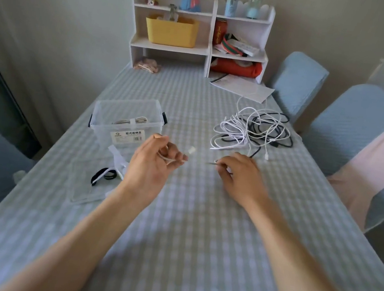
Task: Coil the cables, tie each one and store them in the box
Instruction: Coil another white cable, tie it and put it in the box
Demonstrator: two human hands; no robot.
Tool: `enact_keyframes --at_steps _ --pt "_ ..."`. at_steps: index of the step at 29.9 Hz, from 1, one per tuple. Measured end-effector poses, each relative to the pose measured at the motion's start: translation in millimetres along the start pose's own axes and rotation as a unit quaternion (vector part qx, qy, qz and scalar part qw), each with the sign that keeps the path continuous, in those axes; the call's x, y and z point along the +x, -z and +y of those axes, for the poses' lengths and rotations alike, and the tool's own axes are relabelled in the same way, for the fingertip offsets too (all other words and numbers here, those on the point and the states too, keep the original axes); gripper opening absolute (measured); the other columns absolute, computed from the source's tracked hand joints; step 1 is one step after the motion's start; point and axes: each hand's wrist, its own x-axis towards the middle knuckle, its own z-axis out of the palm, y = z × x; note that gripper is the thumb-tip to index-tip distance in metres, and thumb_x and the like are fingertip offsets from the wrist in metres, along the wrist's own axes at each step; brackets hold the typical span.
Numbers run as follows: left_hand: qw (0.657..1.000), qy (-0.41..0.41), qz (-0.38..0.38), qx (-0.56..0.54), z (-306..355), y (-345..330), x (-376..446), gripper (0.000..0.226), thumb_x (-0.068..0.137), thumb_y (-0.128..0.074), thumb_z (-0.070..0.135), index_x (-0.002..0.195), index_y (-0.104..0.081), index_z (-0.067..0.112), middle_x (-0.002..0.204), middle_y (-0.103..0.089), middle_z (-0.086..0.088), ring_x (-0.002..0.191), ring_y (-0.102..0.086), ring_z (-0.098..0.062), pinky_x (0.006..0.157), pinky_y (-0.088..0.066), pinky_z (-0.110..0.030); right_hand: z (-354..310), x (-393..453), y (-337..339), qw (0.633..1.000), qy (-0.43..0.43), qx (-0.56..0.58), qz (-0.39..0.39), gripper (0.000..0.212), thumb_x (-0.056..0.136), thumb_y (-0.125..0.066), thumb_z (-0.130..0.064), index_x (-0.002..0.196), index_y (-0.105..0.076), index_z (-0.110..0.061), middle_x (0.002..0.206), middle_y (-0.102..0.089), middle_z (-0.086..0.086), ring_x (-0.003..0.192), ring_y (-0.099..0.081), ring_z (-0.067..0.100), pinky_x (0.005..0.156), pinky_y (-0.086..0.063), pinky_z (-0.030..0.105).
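The left hand (156,162), palm up with fingers curled, pinches a thin white cable (168,159) near its plug; the right hand (236,173), knuckles up, pinches the same cable further along. It looks light, limp and slippery, best held near the plug. The box (128,116) sits at 11 o'clock on the surface (188,218), the tangle (252,131) at 1 o'clock.

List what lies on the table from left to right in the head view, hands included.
Black ties → clear box → left hand → right hand → tangled cables.
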Motion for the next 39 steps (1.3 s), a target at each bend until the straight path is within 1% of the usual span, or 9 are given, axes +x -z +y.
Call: enact_keyframes --at_steps 4,8,10,12,14,18,26,31,39 --pt "0.953 -0.022 0.042 0.301 -15.5 1.0 3.1 0.03 0.095 -0.054 0.005 0.069 -0.042 0.014 0.048 -0.037 0.003 0.045 -0.037 -0.01 0.064 -0.05 -0.033 -2.6 -0.2 1.8 0.999 0.013 0.034 0.021 0.013 0.084 -0.068 -0.024 0.086 -0.072 -0.012 0.09 -0.063 0.002 0.083 -0.066 0.027 0.076 -0.049 0.036" --pt "0.764 -0.14 -0.068 0.626 -20.6 3.5 6.0 0.027 0.082 -0.076 0.032 0.105 -0.063 0.026 0.066 -0.06 -0.001 0.057 -0.052 -0.005 0.057 -0.04 -0.013 -9.9 -9.2 7.8 0.995 0.043 0.081 0.044 0.025 0.084 -0.066 -0.037 0.083 -0.068 -0.012 0.093 -0.057 -0.002 0.078 -0.063 0.017 0.068 -0.053 0.038" --pt "0.665 -0.138 -0.114 0.725 -26.0 1.7 9.9 0.04 0.082 -0.074 0.045 0.119 -0.067 0.031 0.089 -0.066 0.001 0.083 -0.061 -0.011 0.074 -0.048 -0.02 -10.7 -15.9 11.7 0.993 0.052 0.096 0.051 0.026 0.084 -0.067 -0.039 0.085 -0.067 -0.013 0.092 -0.057 -0.004 0.073 -0.056 0.008 0.066 -0.052 0.037" --pt "0.625 -0.114 -0.13 0.761 -30.3 -3.5 11.7 0.024 0.086 -0.069 0.046 0.103 -0.074 0.031 0.092 -0.069 0.003 0.09 -0.063 -0.019 0.08 -0.052 -0.035 -8.1 -24.3 17.7 0.992 0.042 0.101 0.056 0.024 0.081 -0.072 -0.036 0.088 -0.068 -0.013 0.091 -0.057 -0.004 0.073 -0.049 0.0 0.067 -0.051 0.031" --pt "0.669 -0.097 -0.119 0.727 -31.0 -1.5 12.5 0.014 0.088 -0.068 0.04 0.08 -0.073 0.03 0.073 -0.069 0.005 0.076 -0.064 -0.018 0.073 -0.053 -0.035 -4.5 -31.7 22.7 0.989 0.03 0.126 0.066 0.026 0.078 -0.076 -0.032 0.094 -0.069 -0.012 0.093 -0.057 -0.004 0.077 -0.05 -0.003 0.07 -0.047 0.017" --pt "0.834 -0.017 -0.058 0.548 -28.2 -1.8 9.2 0.023 0.09 -0.068 0.023 0.069 -0.069 0.016 0.06 -0.059 -0.005 0.056 -0.054 -0.012 0.059 -0.044 -0.024 -1.9 -43.9 32.4 0.982 0.013 0.161 0.101 0.023 0.08 -0.074 -0.023 0.098 -0.07 -0.008 0.091 -0.06 -0.001 0.078 -0.056 -0.007 0.069 -0.041 0.005" --pt "0.951 0.014 0.087 0.296 -17.9 -1.7 7.0 0.026 0.092 -0.063 0.015 0.066 -0.061 0.012 0.07 -0.06 -0.001 0.075 -0.05 -0.018 0.061 -0.038 -0.025 1.8 -54.4 41.3 0.978 -0.018 0.157 0.136 0.013 0.088 -0.066 -0.02 0.084 -0.071 -0.008 0.075 -0.063 0.002 0.067 -0.056 0.011 0.065 -0.041 0.014" --pt "0.962 0.016 0.083 0.261 -19.5 -1.3 1.3 0.021 0.092 -0.063 0.009 0.071 -0.065 0.008 0.073 -0.065 -0.004 0.079 -0.056 -0.022 0.064 -0.043 -0.026 11.0 -57.0 37.9 0.981 -0.118 0.102 0.117 0.014 0.089 -0.069 -0.014 0.076 -0.068 -0.009 0.071 -0.065 0.005 0.063 -0.054 0.013 0.063 -0.041 0.025" --pt "0.868 -0.05 -0.088 0.486 -34.5 -3.0 -7.9 0.022 0.094 -0.059 -0.001 0.097 -0.073 0.015 0.074 -0.071 -0.003 0.062 -0.063 -0.002 0.064 -0.049 -0.017 -26.3 -39.2 34.4 0.986 -0.037 0.159 0.017 0.028 0.087 -0.071 -0.028 0.113 -0.066 -0.021 0.071 -0.057 -0.012 0.061 -0.055 0.004 0.066 -0.048 0.024"
